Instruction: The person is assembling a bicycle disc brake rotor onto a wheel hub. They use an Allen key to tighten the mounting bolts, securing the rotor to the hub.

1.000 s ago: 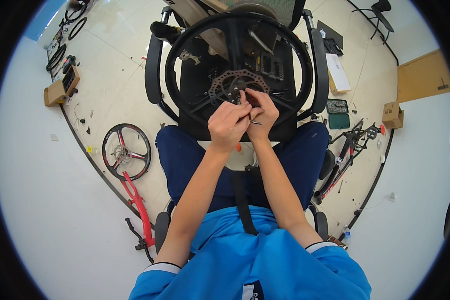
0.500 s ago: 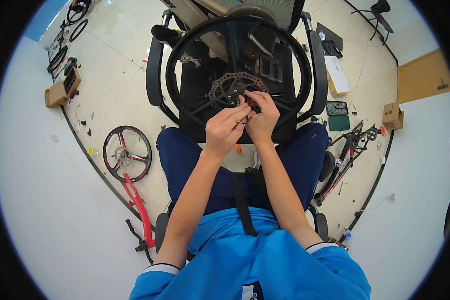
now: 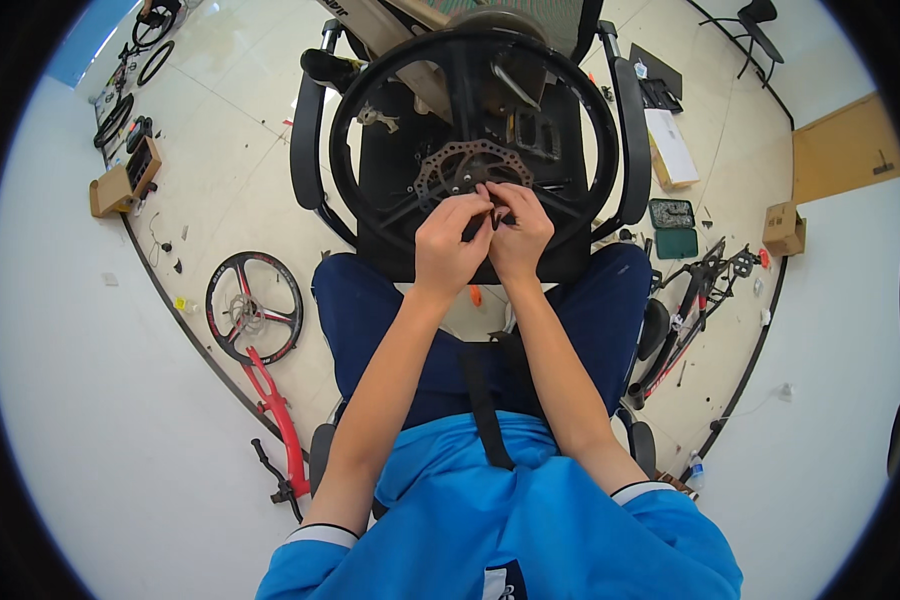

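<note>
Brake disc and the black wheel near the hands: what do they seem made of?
Brake disc: probably steel, dull brownish, perhaps rusted; a thin plate with many holes.
Black wheel: smooth finish, faint sheen, thick spokes; painted metal or hard plastic, cannot tell which.

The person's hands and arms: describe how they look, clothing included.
The left hand and right hand are bare, with no gloves, and no watch or bracelet shows at either wrist. Both forearms are uncovered. Above them are short, bright blue sleeves, each with a white trim band edged by a thin dark line.
</note>
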The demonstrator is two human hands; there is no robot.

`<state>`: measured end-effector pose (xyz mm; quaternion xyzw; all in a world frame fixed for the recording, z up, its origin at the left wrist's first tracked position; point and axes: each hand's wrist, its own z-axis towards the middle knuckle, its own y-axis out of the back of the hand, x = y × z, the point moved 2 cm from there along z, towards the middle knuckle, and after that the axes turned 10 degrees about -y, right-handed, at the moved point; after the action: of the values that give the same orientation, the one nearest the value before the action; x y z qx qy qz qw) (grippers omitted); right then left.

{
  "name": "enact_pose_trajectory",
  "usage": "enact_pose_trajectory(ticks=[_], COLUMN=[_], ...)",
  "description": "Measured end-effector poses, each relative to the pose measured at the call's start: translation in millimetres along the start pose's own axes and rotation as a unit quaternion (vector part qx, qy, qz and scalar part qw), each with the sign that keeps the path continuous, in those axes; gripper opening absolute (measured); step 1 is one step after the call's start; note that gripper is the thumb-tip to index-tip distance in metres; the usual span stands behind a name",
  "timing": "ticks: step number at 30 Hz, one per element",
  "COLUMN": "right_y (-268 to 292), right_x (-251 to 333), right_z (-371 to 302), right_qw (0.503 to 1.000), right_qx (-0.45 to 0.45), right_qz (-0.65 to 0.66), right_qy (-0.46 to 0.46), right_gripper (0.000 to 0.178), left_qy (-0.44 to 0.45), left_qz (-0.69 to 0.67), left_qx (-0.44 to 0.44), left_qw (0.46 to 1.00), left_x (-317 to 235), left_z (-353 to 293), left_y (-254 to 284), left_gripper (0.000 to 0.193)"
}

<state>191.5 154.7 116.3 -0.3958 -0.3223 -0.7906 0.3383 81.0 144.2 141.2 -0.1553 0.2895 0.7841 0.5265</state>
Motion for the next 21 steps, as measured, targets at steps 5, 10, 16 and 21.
enact_pose_trajectory(ticks=[5, 10, 16, 21], right_y=[2.9, 5.5, 7.2, 5.4], right_x=[9.9, 15.4, 11.4, 8.2], right_z=[-2.2, 2.8, -4.3, -7.9], right_qw=[0.998, 0.996, 0.990, 0.972], right_qx=[0.022, 0.042, 0.046, 0.041], right_qz=[0.048, 0.062, 0.091, 0.154], right_qy=[-0.037, -0.044, -0.102, -0.174], right_gripper=[0.015, 0.014, 0.014, 0.013], left_qy=[0.023, 0.075, 0.107, 0.126], left_qz=[-0.003, 0.036, 0.061, 0.075], left_qx=[-0.013, -0.023, 0.055, 0.031], left_qw=[1.000, 0.996, 0.991, 0.989], left_x=[-10.1, 9.4, 13.5, 13.1], left_z=[-5.4, -0.9, 8.1, 8.5], left_y=[6.5, 9.6, 0.4, -7.9], left_gripper=[0.016, 0.015, 0.012, 0.012])
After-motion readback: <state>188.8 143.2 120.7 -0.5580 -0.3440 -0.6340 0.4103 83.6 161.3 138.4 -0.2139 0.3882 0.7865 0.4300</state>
